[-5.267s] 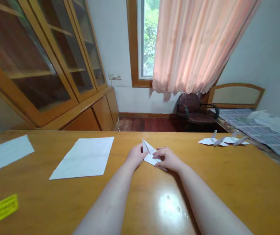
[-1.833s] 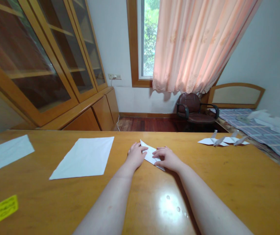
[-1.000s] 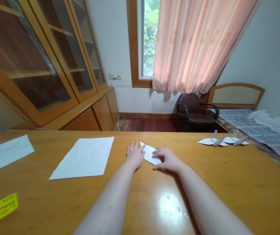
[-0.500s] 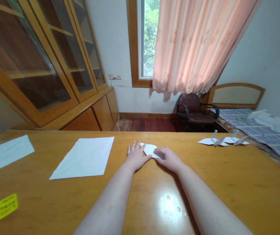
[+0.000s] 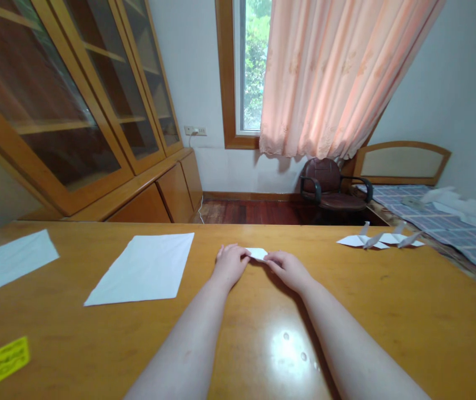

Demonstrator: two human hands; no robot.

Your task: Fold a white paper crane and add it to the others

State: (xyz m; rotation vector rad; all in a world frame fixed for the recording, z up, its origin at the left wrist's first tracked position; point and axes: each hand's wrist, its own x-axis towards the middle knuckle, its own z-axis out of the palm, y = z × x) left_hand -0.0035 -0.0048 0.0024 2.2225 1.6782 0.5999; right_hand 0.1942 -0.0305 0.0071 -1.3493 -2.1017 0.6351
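- I grip the folded paper [image 5: 257, 254] mid-table [image 5: 166, 350] at both ends, presumably to steady it.
- My left hand [image 5: 230, 264] is loosely curled, thumb and fingers on its left end; my right hand [image 5: 287, 269], nearly closed, pinches the right.
- The flat sheet [image 5: 141, 269] lies leftward, apparently out of the way.
- I can't make out the glass-fronted cabinet's [image 5: 98, 105] contents.

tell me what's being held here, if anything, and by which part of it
A small folded white paper, held at both ends: the left grip has its left end, the right grip its right end.
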